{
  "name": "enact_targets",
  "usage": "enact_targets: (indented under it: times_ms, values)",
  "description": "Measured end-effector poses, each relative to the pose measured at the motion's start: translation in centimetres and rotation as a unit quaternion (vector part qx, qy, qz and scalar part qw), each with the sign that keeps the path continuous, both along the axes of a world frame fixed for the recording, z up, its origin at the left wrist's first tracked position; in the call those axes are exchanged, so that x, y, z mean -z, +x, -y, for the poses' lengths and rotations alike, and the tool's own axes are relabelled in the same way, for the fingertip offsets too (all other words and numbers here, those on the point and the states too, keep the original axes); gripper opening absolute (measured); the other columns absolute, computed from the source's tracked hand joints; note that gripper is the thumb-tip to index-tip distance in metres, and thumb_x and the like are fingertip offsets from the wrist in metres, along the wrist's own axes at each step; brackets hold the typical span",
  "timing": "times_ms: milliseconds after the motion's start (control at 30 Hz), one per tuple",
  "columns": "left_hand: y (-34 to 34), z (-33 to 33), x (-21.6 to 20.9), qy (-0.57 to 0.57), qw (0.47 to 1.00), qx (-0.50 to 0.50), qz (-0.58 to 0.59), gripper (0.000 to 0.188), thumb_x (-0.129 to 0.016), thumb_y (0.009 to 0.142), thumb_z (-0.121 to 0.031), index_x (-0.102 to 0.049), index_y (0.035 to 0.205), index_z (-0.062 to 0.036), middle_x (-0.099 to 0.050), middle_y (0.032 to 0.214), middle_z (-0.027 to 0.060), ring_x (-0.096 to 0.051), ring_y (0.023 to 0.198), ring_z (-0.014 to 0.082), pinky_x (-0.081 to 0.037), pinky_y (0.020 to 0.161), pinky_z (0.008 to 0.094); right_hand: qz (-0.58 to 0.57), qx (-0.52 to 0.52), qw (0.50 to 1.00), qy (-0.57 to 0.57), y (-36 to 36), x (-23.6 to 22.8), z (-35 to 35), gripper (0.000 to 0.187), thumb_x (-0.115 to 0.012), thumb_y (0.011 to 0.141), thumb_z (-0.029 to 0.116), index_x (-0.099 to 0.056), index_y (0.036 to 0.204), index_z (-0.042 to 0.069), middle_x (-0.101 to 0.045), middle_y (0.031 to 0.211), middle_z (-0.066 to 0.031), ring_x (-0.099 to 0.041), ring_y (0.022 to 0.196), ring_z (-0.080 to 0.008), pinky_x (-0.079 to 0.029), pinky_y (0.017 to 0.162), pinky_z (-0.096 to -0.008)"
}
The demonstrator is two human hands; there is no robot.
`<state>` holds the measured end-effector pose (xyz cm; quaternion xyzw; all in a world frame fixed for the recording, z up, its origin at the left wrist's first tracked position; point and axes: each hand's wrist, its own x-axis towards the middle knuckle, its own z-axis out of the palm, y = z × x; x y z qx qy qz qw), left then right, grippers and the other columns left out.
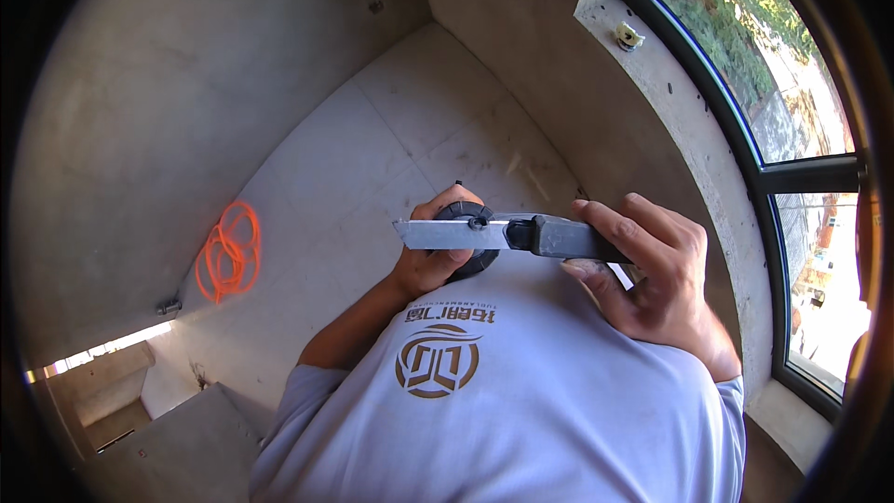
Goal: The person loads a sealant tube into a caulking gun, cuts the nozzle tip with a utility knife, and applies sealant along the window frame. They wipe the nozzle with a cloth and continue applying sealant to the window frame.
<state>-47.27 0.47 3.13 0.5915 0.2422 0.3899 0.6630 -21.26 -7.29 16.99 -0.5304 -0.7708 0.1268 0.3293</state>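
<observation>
My right hand (652,265) is closed around the dark handle of a utility knife (447,235), whose wide silver blade points left across my chest. Behind the blade, a black round part with a ribbed rim (470,264) is seen end-on, with my left hand (424,265) wrapped around it. The blade passes in front of this part, by a small dark stub near its middle. Whether the blade touches the stub I cannot tell. The rest of the round object is hidden by the knife and my hand.
A coiled orange cord or hose (228,251) lies on the left by the wall. On the right, a dark-framed window (768,172) has a sill (670,102) with a small pale roll-like thing (629,35) on it. A doorway or opening (116,391) shows at lower left.
</observation>
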Motion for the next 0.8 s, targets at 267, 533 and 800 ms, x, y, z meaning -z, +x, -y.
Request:
enact_targets:
  times_ms: [267, 533, 800]
  values:
    - [-1.0, 1.2, -0.2, -0.025, 0.999, -0.019, -0.011, 0.064, -0.078, 0.087, -0.064, -0.061, 0.103, -0.0037, -0.063, 0.085, 0.0017, -0.058, 0.08, 0.0086, -0.046, 0.073, 0.0273, -0.023, -0.009, 1.0, -0.01, -0.4, 0.3, -0.4, 0.041, -0.088, 0.077, 0.022, -0.076, 0.112, 0.005, -0.061, 0.072, -0.006, -0.059, 0.053, -0.0216, -0.047, 0.049, -0.0343]
    - [-2.2, 2.4, -0.2, -0.022, 0.999, -0.037, -0.022, 0.066, -0.076, 0.089, -0.065, -0.061, 0.103, -0.0019, -0.064, 0.085, 0.0025, -0.058, 0.08, 0.0103, -0.046, 0.074, 0.0279, -0.014, -0.038, 0.999, -0.021, -0.8, 0.3, -0.9, 0.036, -0.087, 0.079, 0.018, -0.075, 0.11, 0.004, -0.062, 0.073, -0.008, -0.061, 0.057, -0.0223, -0.049, 0.052, -0.0358]
    - [-3.6, 3.3, -0.3, -0.017, 0.993, -0.116, 0.004, 0.074, -0.073, 0.086, -0.073, -0.061, 0.099, -0.0011, -0.063, 0.082, 0.003, -0.059, 0.073, 0.0109, -0.048, 0.067, 0.0281, -0.064, 0.178, 0.977, -0.099, 0.9, 4.1, -0.3, 0.03, -0.076, 0.097, 0.022, -0.074, 0.113, -0.002, -0.062, 0.076, -0.0122, -0.056, 0.061, -0.019, -0.044, 0.057, -0.0319]
